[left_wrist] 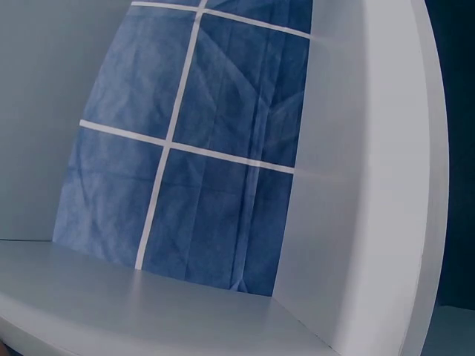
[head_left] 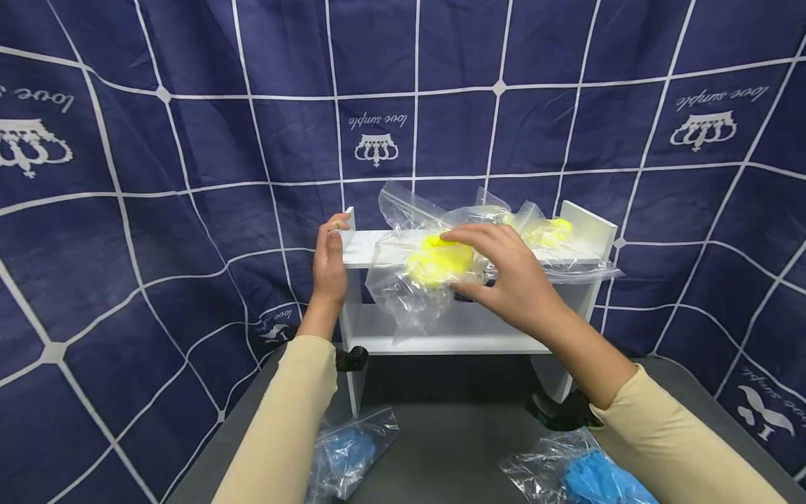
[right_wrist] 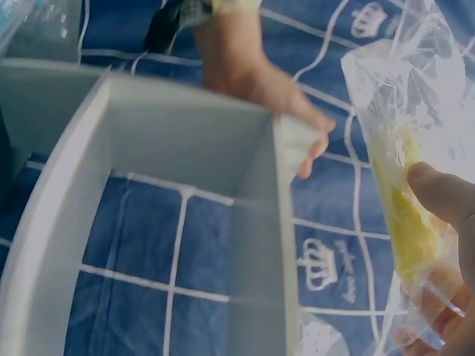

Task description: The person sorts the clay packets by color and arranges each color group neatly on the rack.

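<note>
My right hand (head_left: pixel 510 276) holds a clear zip bag (head_left: pixel 403 304) with a yellow lump (head_left: pixel 441 262) inside, in front of the white shelf's (head_left: pixel 441 343) top board. In the right wrist view, the thumb lies on one side of the bag (right_wrist: pixel 393 96) and the fingers on the other. At the shelf's upper left corner, my left hand (head_left: pixel 329 262) grips the short side panel. The right wrist view shows that left hand (right_wrist: pixel 256 85) with its fingers round the panel's end. A second bag with yellow content (head_left: pixel 554 234) lies on the top board at the right.
Below, on the dark grey table (head_left: pixel 441 434), lie a bag with a pale blue lump (head_left: pixel 349 451) at the left and one with a brighter blue lump (head_left: pixel 601 479) at the right. Behind the shelf hangs a navy curtain (head_left: pixel 453 133) with white lines.
</note>
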`<state>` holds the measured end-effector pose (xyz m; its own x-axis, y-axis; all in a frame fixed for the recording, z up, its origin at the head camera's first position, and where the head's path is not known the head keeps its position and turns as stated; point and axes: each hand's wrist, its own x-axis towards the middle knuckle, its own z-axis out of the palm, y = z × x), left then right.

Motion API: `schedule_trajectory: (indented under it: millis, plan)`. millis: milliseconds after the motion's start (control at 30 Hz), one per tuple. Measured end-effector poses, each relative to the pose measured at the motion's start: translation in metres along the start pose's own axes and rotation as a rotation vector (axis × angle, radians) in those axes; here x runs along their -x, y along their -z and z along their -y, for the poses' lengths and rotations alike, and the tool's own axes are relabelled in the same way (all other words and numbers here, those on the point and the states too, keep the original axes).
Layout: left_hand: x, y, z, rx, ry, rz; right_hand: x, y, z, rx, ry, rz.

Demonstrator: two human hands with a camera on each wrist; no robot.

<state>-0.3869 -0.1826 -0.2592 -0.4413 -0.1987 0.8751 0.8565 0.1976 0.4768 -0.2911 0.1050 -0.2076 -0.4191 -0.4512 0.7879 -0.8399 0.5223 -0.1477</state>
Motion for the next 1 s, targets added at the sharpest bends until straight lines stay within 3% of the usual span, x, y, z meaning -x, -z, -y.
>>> schedule_trajectory:
  millis: [233, 367, 633, 1000]
  plan:
    - [0.007, -0.001, -0.030, -0.006, 0.047, 0.007, -0.028, -0.022, -0.020, 0.066, -0.037, -0.057]
    - [0.007, -0.002, -0.036, -0.018, 0.034, 0.009, -0.043, -0.028, -0.026, 0.091, -0.088, -0.063]
    - [0.003, -0.003, -0.036, -0.001, 0.028, 0.012, -0.064, -0.041, -0.030, 0.145, -0.213, 0.031]
    - [0.003, -0.002, -0.035, 0.007, 0.030, 0.009, -0.065, -0.063, -0.041, 0.223, -0.424, 0.195]
